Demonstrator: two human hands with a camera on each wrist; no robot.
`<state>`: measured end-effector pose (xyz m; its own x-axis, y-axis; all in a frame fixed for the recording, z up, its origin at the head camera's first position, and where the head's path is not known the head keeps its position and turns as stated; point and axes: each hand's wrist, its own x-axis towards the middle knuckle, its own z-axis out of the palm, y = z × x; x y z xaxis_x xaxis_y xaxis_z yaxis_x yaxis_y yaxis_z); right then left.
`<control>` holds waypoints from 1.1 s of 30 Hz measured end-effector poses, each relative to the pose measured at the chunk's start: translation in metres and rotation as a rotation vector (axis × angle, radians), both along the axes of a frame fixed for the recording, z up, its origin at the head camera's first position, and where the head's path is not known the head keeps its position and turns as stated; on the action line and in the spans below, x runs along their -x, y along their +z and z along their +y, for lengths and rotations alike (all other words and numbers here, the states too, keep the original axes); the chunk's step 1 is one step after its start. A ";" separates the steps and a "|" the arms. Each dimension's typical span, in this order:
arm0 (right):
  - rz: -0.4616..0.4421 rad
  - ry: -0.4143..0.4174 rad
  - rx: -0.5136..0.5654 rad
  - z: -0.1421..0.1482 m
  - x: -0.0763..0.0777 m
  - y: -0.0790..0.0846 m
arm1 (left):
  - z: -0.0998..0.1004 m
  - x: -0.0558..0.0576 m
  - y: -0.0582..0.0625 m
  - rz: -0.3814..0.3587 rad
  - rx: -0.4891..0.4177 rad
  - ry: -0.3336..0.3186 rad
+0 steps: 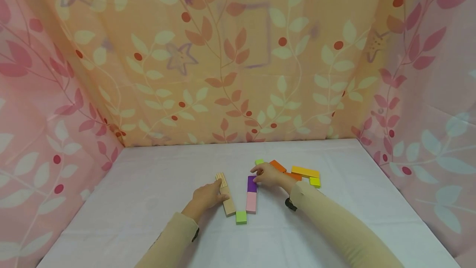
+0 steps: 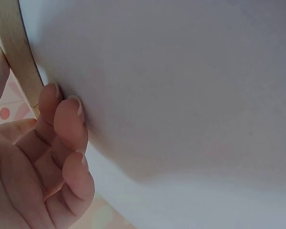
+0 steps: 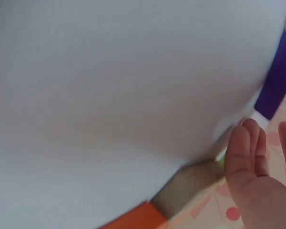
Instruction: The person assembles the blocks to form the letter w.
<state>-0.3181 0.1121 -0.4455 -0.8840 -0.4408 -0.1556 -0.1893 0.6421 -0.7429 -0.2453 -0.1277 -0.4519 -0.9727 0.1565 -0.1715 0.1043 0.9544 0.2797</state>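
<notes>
My left hand (image 1: 206, 196) holds a row of two wooden blocks, thumb on the right side and fingers on the left. The nearer is a plain wooden block (image 1: 228, 207); the farther is a ridged wooden block (image 1: 221, 176). In the left wrist view the fingertips (image 2: 69, 117) lie against the plain wood edge. My right hand (image 1: 268, 174) is by the right side of a purple block (image 1: 252, 184), fingers loosely extended, nothing between them in the right wrist view. A pink block (image 1: 251, 202) adjoins the purple one. A green block (image 1: 241, 217) sits between the two rows' near ends.
Past the right hand are another green block (image 1: 259, 162), two orange blocks (image 1: 277, 166), a long yellow-orange block (image 1: 305, 172) and a small yellow block (image 1: 315, 182). A white cloth (image 1: 148, 185) covers the table. Patterned curtains (image 1: 238, 94) enclose its back and sides.
</notes>
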 end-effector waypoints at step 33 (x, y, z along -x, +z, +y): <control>0.091 -0.169 -0.313 0.022 0.045 -0.003 | 0.060 0.007 0.004 -0.023 0.047 -0.192</control>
